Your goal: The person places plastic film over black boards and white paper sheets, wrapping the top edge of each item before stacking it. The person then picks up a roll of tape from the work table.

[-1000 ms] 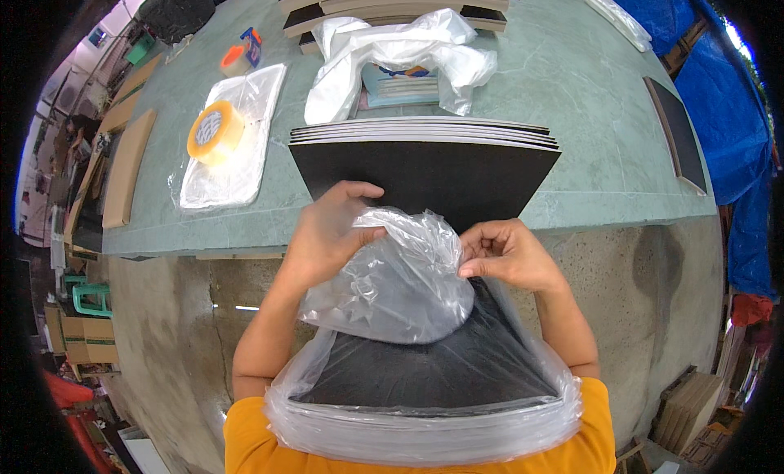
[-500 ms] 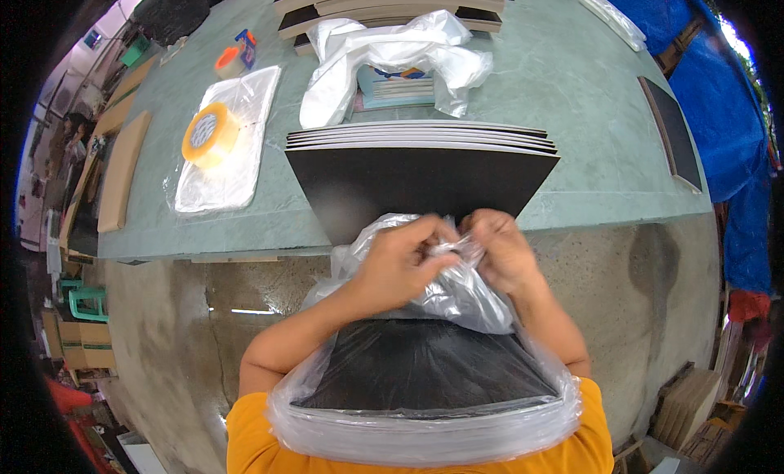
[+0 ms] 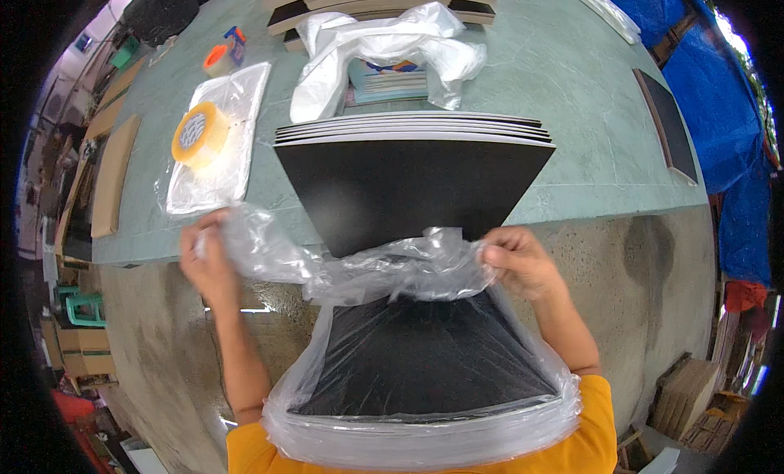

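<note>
While gripping bag (image 3: pixel 384 266), hands (image 3: pixel 208 258) apparently spread.

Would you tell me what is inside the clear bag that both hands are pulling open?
A stack of black sheets fills the clear bag. The stack's near end and underside are hidden.

Bright, even daylight. Glare glints on the plastic bag (image 3: pixel 384 270) and black boards (image 3: pixel 408 188). Centre stays sharp; fisheye bends the table (image 3: pixel 572 106) edges, and the corners go black.
</note>
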Demonstrator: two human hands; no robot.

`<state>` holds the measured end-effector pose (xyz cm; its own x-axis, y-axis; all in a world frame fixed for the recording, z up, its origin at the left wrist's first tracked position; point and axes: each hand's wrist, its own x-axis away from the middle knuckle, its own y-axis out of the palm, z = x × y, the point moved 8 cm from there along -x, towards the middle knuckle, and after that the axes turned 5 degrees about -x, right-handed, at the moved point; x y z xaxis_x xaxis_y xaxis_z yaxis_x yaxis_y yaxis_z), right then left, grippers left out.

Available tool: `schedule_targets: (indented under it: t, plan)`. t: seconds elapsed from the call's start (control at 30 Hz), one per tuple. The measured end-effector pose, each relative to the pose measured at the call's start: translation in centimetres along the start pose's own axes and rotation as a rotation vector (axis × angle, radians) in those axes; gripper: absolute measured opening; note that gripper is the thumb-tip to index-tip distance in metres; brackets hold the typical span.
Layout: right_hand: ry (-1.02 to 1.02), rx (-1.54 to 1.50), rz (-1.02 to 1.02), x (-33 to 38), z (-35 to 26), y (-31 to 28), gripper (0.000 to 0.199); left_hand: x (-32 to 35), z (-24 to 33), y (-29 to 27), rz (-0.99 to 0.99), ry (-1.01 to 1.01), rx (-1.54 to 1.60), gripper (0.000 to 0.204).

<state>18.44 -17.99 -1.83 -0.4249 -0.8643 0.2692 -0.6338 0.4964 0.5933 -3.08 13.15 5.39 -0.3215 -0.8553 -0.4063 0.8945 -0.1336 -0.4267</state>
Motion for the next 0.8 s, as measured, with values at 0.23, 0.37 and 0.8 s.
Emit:
schedule_targets:
  t: [0.23, 0.37, 0.8]
  plan:
    - [0.057, -0.058, -0.071, -1.4, -0.1, 5.1, 0.018, 10.2, 12.9, 13.2, -1.362, -0.076, 0.509, 0.011]
    - [0.048, -0.246, -0.138, -1.3, 0.9, 5.5, 0.018, 11.7, 13.3, 14.7, -1.306, 0.040, 0.438, 0.013]
    - [0.139, -0.296, -0.234, -2.3, 1.5, 6.8, 0.014, 8.9, 14.2, 12.6, -1.215, 0.201, 0.250, 0.018]
